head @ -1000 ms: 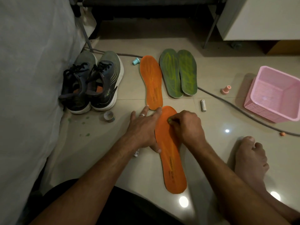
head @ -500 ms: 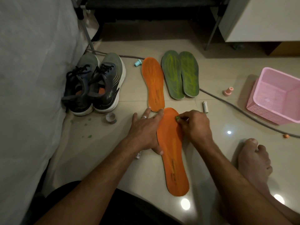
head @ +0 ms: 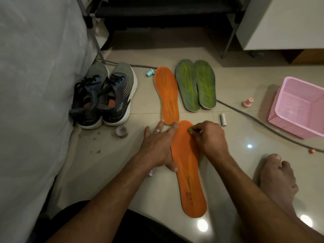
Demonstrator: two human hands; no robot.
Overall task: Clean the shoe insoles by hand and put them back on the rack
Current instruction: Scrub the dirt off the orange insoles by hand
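Head view, floor level. Nearest the person, the near orange insole [head: 190, 174] lies flat on the tiled floor [head: 233, 137], its long axis running from the heel close to the body to the toe end farther out, tilted slightly leftward. The left hand [head: 157, 146] rests flat with fingers spread along the insole's left edge, thumb touching that edge, apparently pinning it down. The right hand [head: 208, 139] sits on the insole's toe end, its fingers curled and pinching a small green bit [head: 189, 130] against the orange surface. The right hand is thus the working hand and already at the far end of the axis; any further picking or rubbing would probably run back along that axis toward the heel, with the left hand holding the insole against sliding.

Just beyond, the second orange insole [head: 167, 95] lies roughly parallel, its heel almost meeting the toe of the near one. To its right lies a pair of green insoles [head: 196, 85], side by side and touching. A pair of running shoes [head: 105, 97] stands to the left. Farthest away, the dark rack [head: 166, 13] spans the background, well apart from every insole; none has yet been returned to it.
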